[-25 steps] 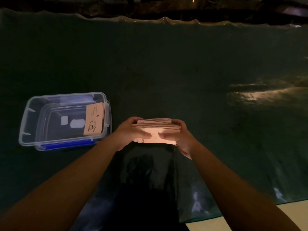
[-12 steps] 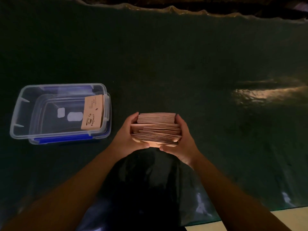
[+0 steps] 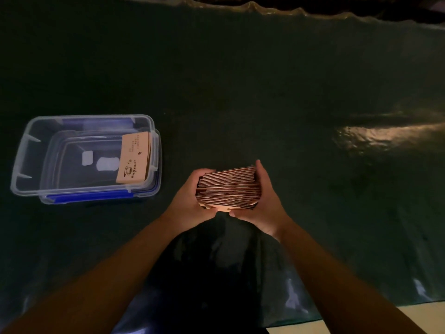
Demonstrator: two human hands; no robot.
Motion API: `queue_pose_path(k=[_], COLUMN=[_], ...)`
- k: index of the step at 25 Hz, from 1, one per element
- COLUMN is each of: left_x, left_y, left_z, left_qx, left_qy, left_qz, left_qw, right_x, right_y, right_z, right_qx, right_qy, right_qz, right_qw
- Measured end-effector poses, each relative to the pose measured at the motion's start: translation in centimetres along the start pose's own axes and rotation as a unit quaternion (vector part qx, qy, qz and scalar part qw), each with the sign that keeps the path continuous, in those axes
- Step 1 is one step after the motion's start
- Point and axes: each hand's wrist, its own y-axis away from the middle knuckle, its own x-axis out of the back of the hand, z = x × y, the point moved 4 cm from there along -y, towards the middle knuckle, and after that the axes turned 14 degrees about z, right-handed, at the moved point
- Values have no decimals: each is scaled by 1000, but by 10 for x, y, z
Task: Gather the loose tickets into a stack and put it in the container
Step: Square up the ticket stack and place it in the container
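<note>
Head view: both hands clamp one thick stack of tickets (image 3: 228, 188), to the right of the clear container (image 3: 24, 145) and a little nearer the person. Left hand (image 3: 192, 198) presses the stack's left end, right hand (image 3: 265, 201) the right end, fingers (image 3: 258, 168) curled round it, thumbs tucked under the near edge. Edges uneven, some tickets jut out, so the stack looks only roughly squared.

Progress, judged: gathering looks done, no loose tickets seen on the worktop (image 3: 240, 92). Left to do: carry the stack over to the container and set it in. A few printed tickets (image 3: 133, 160) with a coffee-cup logo already stand leaning against the container's right wall. Container is open, blue clips on its near side.

Surface: dark green glossy sheet over the worktop, wrinkled along the edge far from the container, a light glare well to the right of it. Room is dim; beyond the worktop, too dark to tell.
</note>
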Motion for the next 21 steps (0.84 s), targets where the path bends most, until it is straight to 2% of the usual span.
queue_pose_path(k=[8,13,18,21], left_x=[-23,-5,20,29], left_y=[5,-1,2,8], left_z=[4,4,33,60], left_qx=[23,17,-5,-43], left_qy=[5,-30,-12,7], left_qz=[-3,-19,-33,-30], left_qw=[1000,999,999,999], right_x=[-14,2,4,-17], right_y=[10,4,3,12], right_z=[1,-6,-31,-39], right_qx=[7,40,87,52], right_qy=[20,99,197,101], right_qz=[39,23,1,-32], right_qw=[999,994,977,993])
